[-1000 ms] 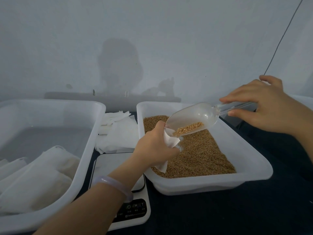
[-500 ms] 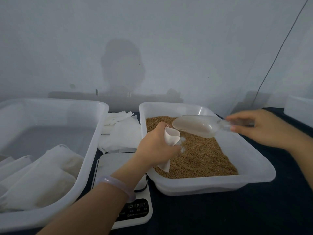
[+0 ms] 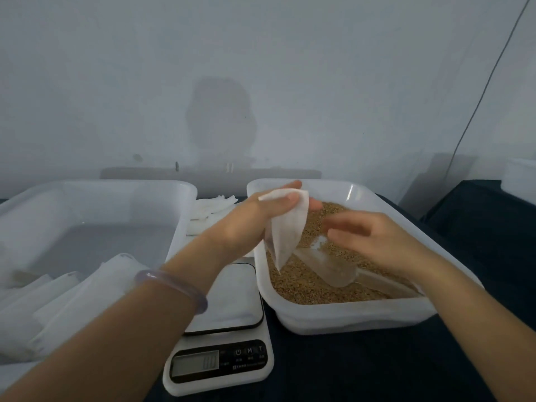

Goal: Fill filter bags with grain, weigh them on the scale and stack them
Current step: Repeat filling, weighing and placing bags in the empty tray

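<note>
1. Head view: the bag (image 3: 285, 227) hangs by its top edge over the left side of the grain tray (image 3: 348, 317), its lower corner just above the grain (image 3: 304, 285). How full it is cannot be told.
2. The left hand (image 3: 246, 221) pinches that top edge between thumb and fingers (image 3: 291, 196). The right hand (image 3: 374, 242) hovers just beside the bag, blurred, with its fingers loosely spread and holding nothing.
3. The scoop (image 3: 330, 268) lies in the grain under the right hand.
4. The step looks like readying the bag for weighing. It would go best with the mouth kept upward and the free hand under the sagging corner, so any spill drops into the tray. The bag should then be laid flat on the middle of the scale (image 3: 226, 294).
5. The scale sits on the desk (image 3: 362, 367) touching the grain tray. The bin (image 3: 95, 187) to its left holds filled bags (image 3: 72, 300).
</note>
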`<state>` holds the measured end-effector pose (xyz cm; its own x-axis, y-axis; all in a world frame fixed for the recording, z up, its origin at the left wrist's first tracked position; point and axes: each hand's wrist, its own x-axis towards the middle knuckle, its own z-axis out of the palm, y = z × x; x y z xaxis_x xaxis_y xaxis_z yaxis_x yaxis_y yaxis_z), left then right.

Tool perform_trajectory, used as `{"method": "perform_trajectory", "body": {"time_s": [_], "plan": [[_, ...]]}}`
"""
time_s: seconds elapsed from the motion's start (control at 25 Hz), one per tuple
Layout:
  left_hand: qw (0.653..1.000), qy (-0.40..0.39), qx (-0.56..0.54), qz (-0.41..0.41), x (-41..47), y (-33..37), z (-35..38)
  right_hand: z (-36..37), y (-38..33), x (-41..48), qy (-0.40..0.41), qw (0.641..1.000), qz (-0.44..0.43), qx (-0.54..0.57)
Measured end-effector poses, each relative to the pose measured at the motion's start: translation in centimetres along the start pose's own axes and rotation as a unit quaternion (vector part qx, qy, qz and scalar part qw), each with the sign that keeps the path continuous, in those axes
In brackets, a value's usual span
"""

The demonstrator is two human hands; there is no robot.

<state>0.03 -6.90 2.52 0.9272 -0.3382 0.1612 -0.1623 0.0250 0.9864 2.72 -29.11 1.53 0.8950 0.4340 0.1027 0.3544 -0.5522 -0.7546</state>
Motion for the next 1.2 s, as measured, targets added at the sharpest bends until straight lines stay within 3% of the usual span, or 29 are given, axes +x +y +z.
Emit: {"method": "perform_trajectory", "body": {"time_s": [0.12,0.2,0.28,0.36,0.48,0.6,0.96,1.2], "plan": [[0.997,-0.072,0.012,-0.004,-0.8,1.4,-1.5,3.1,-3.8,1.1,-0.132,0.96,-0.093,0.23],[0.996,-0.072,0.047,-0.013,-1.6,1.8,-2.8,5.0,-5.5,2.1,-0.137,0.948,-0.105,0.268],[0.996,-0.039,0.079,-0.008,-2.7,1.8,-4.5,6.5,-6.7,3.2,-0.088,0.96,-0.084,0.253],[0.988,-0.012,0.156,0.005,-3.8,1.6,-6.1,7.7,-7.1,4.0,-0.049,0.971,-0.072,0.224],[0.958,0.02,0.28,-0.054,-5.0,0.6,-7.3,9.4,-7.4,4.5,-0.018,0.989,-0.067,0.134],[0.933,0.045,0.348,-0.078,-5.1,-0.8,-7.8,10.0,-7.2,4.9,-0.033,0.994,-0.107,0.001],[0.855,0.057,0.505,-0.103,-5.2,-2.4,-7.8,11.1,-6.8,5.6,-0.102,0.959,-0.085,-0.249],[0.82,0.037,0.555,-0.133,-5.2,-2.9,-7.7,11.9,-7.5,6.2,-0.144,0.931,-0.087,-0.325]]}}
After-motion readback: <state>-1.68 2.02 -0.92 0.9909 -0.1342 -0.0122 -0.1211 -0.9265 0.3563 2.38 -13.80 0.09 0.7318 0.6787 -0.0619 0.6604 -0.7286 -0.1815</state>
